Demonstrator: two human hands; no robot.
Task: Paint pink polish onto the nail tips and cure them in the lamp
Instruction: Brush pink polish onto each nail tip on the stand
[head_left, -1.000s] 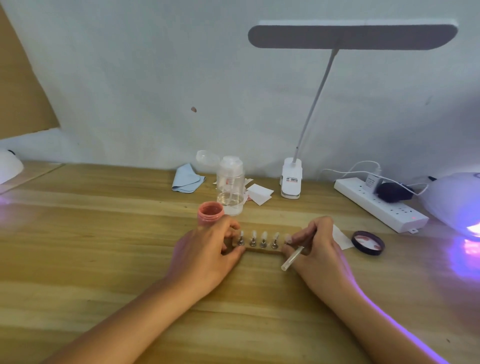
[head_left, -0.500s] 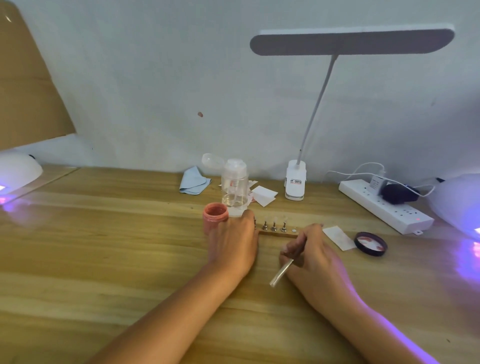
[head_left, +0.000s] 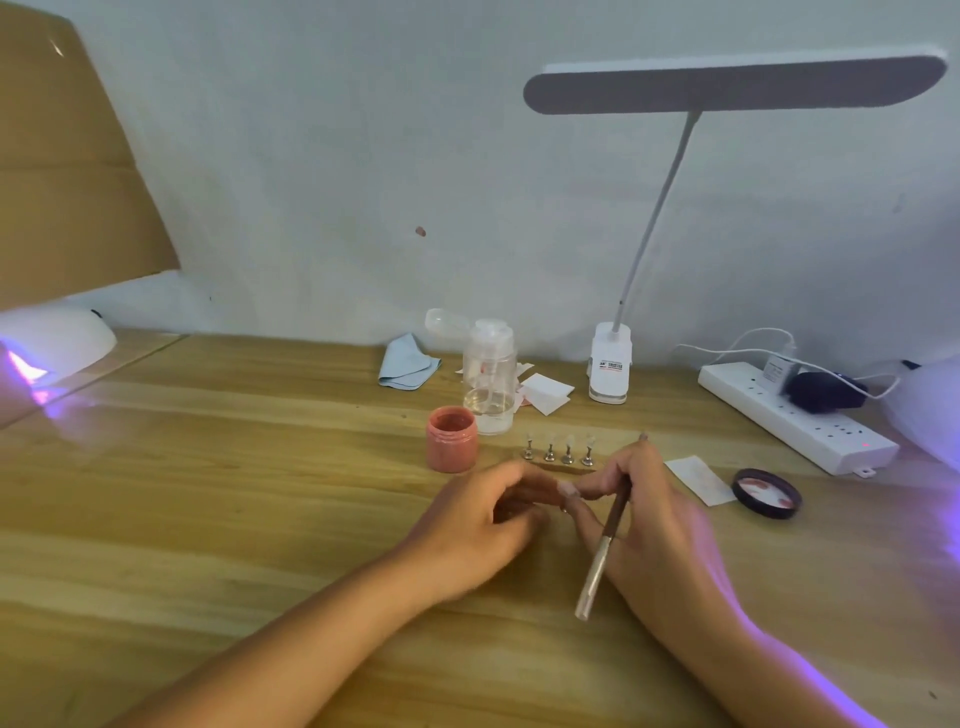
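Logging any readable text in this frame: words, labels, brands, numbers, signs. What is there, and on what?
Nothing reads clearly.
Desk lamp clip base: sticker with red and dark print, too blurred.
Plug adapter on the power strip: printed label, too small.
Brush in the right hand: no marking visible.

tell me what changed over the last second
The left hand came off the wooden strip and drew back, now apparently pinching one nail tip beside the right hand; blur hides the grip. The right hand keeps the brush. The pink jar, lid and four standing tips stayed.
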